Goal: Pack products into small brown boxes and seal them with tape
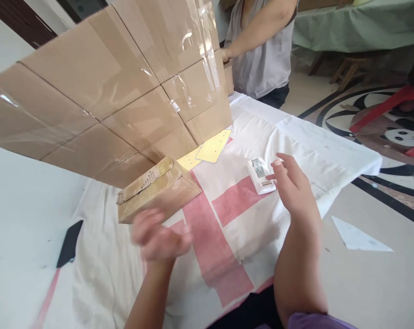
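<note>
My right hand [292,185] is at the right side of a small white device with a grey display [260,175], which lies on the cloth. Its fingers are apart and hold nothing; whether a fingertip touches the device I cannot tell. My left hand [160,235] is raised over the cloth, just in front of a small taped cardboard box [158,192]. Motion smears its fingers, so their shape is unclear. Behind that box are yellow sheets with small dark marks [213,146], partly overlapping.
A tall wall of taped cardboard boxes [131,87] stands on the left and back of the table, covered with a white and red cloth [234,274]. Behind it a person in a grey top [261,59] has a hand at the cardboard. A red chair [392,103] stands at right.
</note>
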A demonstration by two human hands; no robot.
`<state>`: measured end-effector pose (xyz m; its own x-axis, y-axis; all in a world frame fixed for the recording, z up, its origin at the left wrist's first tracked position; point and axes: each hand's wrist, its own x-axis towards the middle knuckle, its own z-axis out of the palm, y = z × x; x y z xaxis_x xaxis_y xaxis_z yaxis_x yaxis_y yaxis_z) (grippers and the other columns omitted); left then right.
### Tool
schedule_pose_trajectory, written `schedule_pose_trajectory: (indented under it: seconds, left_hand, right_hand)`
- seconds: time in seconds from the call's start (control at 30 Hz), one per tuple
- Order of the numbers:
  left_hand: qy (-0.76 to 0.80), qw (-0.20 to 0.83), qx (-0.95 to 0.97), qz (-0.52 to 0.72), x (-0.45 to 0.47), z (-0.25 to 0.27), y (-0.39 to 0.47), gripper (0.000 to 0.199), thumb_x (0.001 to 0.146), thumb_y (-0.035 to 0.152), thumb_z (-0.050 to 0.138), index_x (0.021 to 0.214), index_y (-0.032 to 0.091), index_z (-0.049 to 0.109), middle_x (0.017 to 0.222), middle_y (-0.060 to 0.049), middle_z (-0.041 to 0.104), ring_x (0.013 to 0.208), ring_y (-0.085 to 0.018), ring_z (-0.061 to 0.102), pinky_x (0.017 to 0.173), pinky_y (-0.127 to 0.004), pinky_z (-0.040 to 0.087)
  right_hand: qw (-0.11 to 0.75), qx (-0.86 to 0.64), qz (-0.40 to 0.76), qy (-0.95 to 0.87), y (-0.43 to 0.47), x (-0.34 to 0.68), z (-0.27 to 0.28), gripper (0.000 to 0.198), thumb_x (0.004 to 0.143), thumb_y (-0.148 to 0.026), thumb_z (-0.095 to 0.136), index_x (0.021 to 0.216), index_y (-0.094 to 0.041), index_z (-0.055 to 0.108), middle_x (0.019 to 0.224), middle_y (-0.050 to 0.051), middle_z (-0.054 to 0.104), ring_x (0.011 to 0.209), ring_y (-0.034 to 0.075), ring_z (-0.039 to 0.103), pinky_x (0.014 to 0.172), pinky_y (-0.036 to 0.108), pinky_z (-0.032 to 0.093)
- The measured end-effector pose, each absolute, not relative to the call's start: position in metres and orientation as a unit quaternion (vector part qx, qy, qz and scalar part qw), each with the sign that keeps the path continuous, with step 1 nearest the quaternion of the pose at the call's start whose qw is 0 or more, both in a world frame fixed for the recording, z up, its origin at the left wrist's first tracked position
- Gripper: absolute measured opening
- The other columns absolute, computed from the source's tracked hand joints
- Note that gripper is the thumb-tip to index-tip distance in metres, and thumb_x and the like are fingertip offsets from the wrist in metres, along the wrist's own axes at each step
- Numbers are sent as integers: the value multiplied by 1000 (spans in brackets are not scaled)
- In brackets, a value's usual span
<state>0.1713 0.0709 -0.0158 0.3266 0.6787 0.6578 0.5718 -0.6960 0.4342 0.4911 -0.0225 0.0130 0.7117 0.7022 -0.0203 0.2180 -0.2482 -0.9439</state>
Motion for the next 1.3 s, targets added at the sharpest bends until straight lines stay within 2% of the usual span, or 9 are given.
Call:
schedule_pose_trajectory:
  seconds: [0.07,0.17,0.23,0.33,0.63,0.9,1.07,1.17,1.3]
  left_hand:
    - [237,53,874,421,235,-17,61,89,78,49,76,146,49,17,154,-7,36,147,-37,39,113,-63,38]
    - [171,122,929,306,328,-22,68,94,80,62,75,151,27,25,163,-20,30,156,-38,24,117,-57,36]
    - [164,143,945,246,366,-26,83,85,79,61,77,145,24,39,168,-18,25,159,-36,18,120,-55,32]
    - [161,181,949,202,383,-35,101,74,78,60,79,138,28,51,166,-9,34,157,-32,26,123,-51,31]
    - [182,285,919,205,374,-44,99,84,78,39,81,151,32,41,165,-4,36,151,-29,38,119,-47,44]
    - [205,307,912,179,374,-44,99,84,79,40,80,152,35,38,174,-1,14,153,-34,36,95,-48,62]
    - [198,305,913,182,374,-43,100,83,79,39,81,151,33,39,174,-1,16,153,-32,36,93,-46,63]
    - [199,309,912,183,375,-44,101,84,79,40,82,151,33,40,173,-2,18,152,-34,36,93,-46,63]
    - [203,318,909,180,375,-45,101,85,78,42,82,151,35,40,173,-2,19,152,-36,35,93,-49,63]
  right_hand:
    - [516,-768,214,-314,-19,486,13,70,95,-76,38,146,-28,51,134,14,63,102,31,70,93,54,54]
    - [506,-779,195,-315,-16,481,13,71,95,-75,39,146,-28,51,141,15,58,103,31,69,99,58,51]
    - [515,-776,197,-307,-16,481,13,68,95,-75,40,145,-30,52,141,14,58,102,30,70,96,55,54]
    - [537,-764,209,-288,-20,486,12,62,96,-73,41,141,-32,55,137,10,61,94,26,72,87,47,58]
    - [504,-799,156,-289,-7,486,7,58,99,-68,40,141,-30,55,133,10,65,93,26,73,85,46,58]
    - [499,-791,156,-318,-14,480,8,65,101,-66,41,159,-36,32,148,13,56,117,33,68,99,60,53]
    - [496,-793,196,-294,-16,479,13,66,101,-68,37,160,-39,29,154,12,51,108,30,72,102,62,52]
    - [498,-789,213,-290,-16,479,15,68,100,-70,36,161,-40,27,154,11,52,118,33,69,104,62,51]
    - [493,-787,222,-298,-17,480,14,68,101,-69,34,162,-42,25,150,11,56,140,35,53,102,59,54]
